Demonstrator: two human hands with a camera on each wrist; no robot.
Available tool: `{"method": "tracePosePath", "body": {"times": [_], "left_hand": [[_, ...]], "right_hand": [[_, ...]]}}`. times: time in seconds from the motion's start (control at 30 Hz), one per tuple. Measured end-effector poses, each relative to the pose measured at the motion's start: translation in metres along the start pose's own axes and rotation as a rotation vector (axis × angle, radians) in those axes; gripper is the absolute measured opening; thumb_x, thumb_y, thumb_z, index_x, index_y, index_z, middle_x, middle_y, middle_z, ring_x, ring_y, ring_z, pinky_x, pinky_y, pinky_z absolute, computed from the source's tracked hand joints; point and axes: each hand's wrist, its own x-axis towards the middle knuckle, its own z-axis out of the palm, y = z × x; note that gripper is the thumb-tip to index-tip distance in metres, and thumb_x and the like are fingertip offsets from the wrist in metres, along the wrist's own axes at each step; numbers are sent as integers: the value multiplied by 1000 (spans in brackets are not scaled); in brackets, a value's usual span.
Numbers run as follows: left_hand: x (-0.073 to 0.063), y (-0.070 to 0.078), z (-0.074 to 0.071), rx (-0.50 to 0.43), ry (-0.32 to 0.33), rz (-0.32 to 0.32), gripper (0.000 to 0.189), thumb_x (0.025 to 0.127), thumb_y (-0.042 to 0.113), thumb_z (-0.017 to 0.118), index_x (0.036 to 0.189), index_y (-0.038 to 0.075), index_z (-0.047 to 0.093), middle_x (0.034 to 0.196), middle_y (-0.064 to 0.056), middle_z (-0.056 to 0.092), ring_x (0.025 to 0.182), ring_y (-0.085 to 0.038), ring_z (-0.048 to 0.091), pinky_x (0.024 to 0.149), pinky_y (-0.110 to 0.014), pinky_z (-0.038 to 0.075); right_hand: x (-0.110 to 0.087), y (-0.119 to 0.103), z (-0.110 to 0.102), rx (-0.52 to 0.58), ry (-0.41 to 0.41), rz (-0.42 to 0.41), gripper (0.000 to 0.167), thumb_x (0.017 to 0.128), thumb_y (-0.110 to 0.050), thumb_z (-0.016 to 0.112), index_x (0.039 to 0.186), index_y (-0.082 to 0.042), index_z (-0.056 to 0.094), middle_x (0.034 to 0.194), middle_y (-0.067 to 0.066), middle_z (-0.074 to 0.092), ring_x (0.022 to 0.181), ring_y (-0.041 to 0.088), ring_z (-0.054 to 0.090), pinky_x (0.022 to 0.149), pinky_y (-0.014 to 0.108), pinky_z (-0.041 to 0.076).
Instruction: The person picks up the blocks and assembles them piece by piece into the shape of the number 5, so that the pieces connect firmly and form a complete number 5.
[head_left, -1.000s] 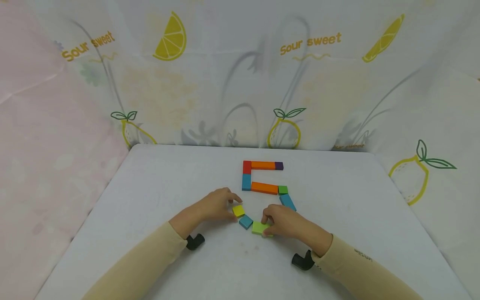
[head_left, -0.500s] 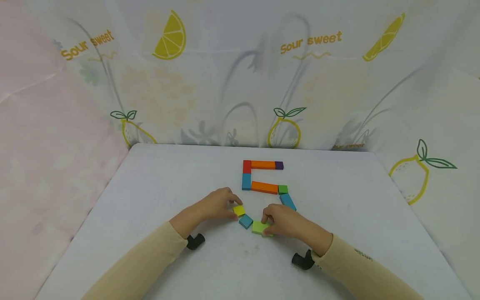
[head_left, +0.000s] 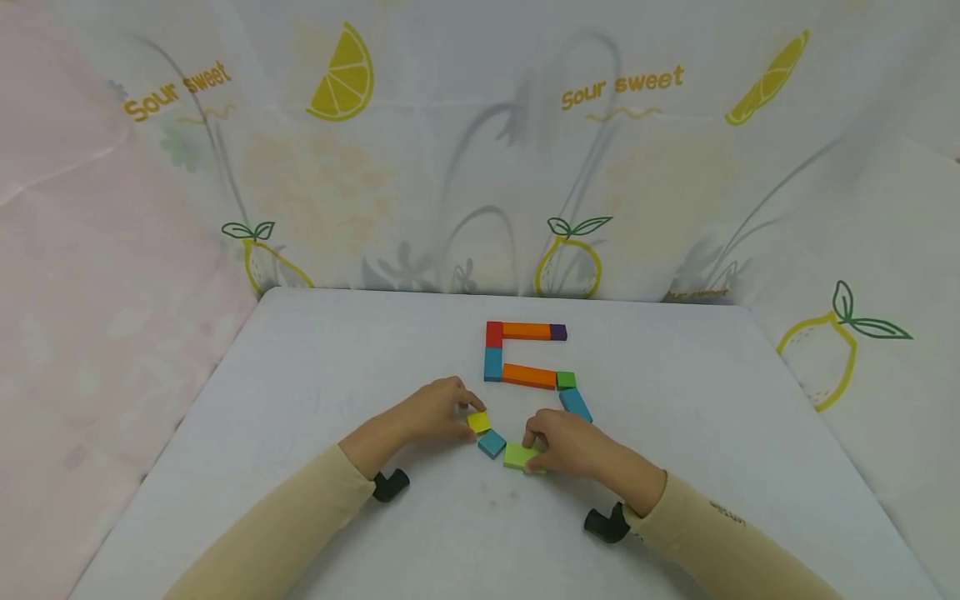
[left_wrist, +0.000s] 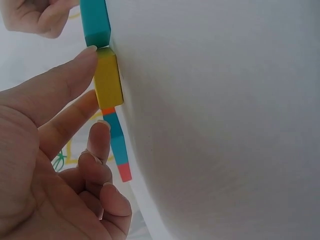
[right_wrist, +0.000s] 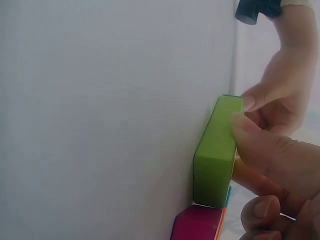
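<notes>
My left hand (head_left: 435, 410) pinches a small yellow block (head_left: 478, 422) between thumb and finger, flat on the table. Touching its corner is a small blue block (head_left: 492, 443), seen as teal above the yellow block in the left wrist view. A light green block (head_left: 517, 455) lies just to the right, its right part covered by my right hand (head_left: 573, 442). Thumb and finger of that hand hold the green block's sides (right_wrist: 217, 145). A magenta block (right_wrist: 197, 223) meets its near end in the right wrist view; in the head view the hand hides it.
Farther back, red (head_left: 493, 334), blue (head_left: 492, 365), orange (head_left: 528, 376), purple (head_left: 558, 332) and green (head_left: 566, 381) blocks form an angular line, with a tilted blue block (head_left: 576, 405) after the green one. They lie on a white table (head_left: 337, 350) before a lemon-print cloth (head_left: 450, 167).
My left hand has nudged the yellow block slightly to the right, against the small blue block. The right hand and the light green block have stayed in place.
</notes>
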Motion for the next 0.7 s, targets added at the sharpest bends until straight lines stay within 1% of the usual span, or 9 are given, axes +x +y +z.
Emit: {"method": "tracePosePath", "body": {"times": [0.27,0.43,0.53,0.63,0.7], "left_hand": [[0,0,-1,-10,-8,-11,40,80,26,86,118,20,75,100,2,56,96,-17,51,82,-32,48],[0,0,-1,-3,-6,-8,40,81,26,86,119,20,75,101,3,56,96,-16,51,82,-32,48],[0,-1,-1,9,0,-2,40,81,27,85,119,20,75,101,2,57,95,-16,51,82,-32,48],[-1,-3,-2,28,16,-3,38,82,29,84,119,21,75,101,2,57,94,-16,52,82,-32,48],[-3,-5,-4,39,32,-12,36,85,30,82,119,23,75,102,3,57,94,-16,52,81,-31,48]], "right_hand": [[1,5,3,-71,2,-27,22,82,-25,84,96,-16,71,82,-6,54,77,14,50,69,30,45],[0,4,2,-100,5,-46,22,83,-26,84,98,-17,70,86,-7,57,79,14,50,72,30,48],[-2,3,-1,-89,11,-45,24,84,-28,82,103,-16,70,88,-7,58,80,13,50,72,30,48],[-5,4,-7,-61,35,-24,29,87,-30,80,110,-17,70,85,-6,55,77,13,50,68,29,46],[-8,6,-13,-37,68,-12,31,88,-31,78,114,-16,69,82,-4,53,74,13,50,64,29,44]]}}
